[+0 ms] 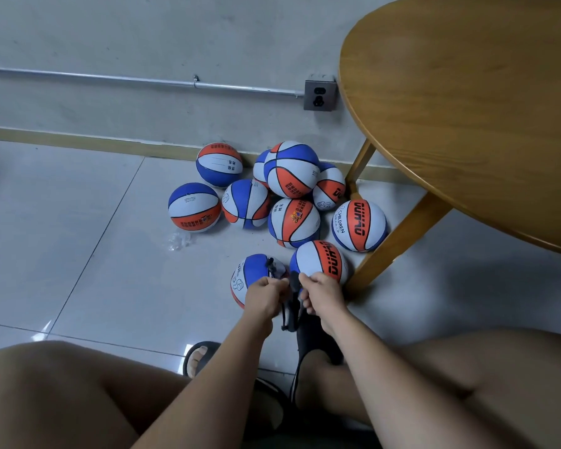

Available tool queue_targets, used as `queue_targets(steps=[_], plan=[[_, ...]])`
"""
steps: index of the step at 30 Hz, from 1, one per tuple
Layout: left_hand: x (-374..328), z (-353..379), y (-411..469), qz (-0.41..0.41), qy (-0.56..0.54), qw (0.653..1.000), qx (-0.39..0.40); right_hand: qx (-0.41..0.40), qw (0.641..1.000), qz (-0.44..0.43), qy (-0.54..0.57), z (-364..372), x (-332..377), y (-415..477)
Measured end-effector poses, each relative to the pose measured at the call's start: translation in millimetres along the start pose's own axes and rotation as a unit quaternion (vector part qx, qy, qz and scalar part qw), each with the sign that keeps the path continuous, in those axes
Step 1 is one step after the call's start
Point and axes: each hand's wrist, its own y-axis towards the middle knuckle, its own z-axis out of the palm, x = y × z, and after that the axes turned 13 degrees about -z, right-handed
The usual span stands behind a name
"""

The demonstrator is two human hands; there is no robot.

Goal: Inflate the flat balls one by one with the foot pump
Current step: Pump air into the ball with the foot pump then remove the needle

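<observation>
My left hand [266,298] and right hand [321,293] pinch the hose [273,272]; tugging could yank its nozzle [269,262] from the ball [253,272] at eleven o'clock.

We see a blue, white and orange ball [251,270] on the floor, hose [270,264] at its top; the foot pump [291,314] (black, half hidden) just beside; matching balls [292,170] piled behind.

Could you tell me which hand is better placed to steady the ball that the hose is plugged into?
Probably left: the left hand is over that ball, by the hose; the right hand is at the foot pump, nearer the neighbouring ball.
</observation>
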Motion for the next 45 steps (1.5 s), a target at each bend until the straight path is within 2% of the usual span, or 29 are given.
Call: queue_targets(steps=[4,12,15,21,26,32,39,42,45], plan=[[21,-3,11,-0.035,0.069,0.997,-0.018,0.014,0.998,0.038,-0.045,-8,-27,-1],[64,-1,22,-0.046,0.156,0.985,-0.059,0.028,0.987,0.102,-0.12,-11,-71,-3],[61,-1,18,-0.03,0.135,0.988,-0.062,0.02,0.99,0.092,-0.108,-7,-63,-3],[15,4,3,0.036,-0.02,0.999,-0.019,-0.027,0.999,-0.008,-0.027,5,-3,1],[-15,12,-3,0.063,-0.029,0.997,-0.033,-0.057,0.997,-0.046,0.01,10,29,5],[18,0,9,-0.005,0.0,1.0,-0.008,-0.02,1.0,0.005,-0.013,0,-14,3],[51,-7,21,-0.068,0.109,0.991,-0.028,0.011,0.994,0.082,-0.075,-11,-57,-2],[66,-8,23,-0.072,0.137,0.987,-0.031,0.021,0.989,0.108,-0.099,-10,-70,-2],[63,-7,17,-0.054,0.102,0.993,-0.032,0.016,0.991,0.098,-0.09,-7,-66,-2]])
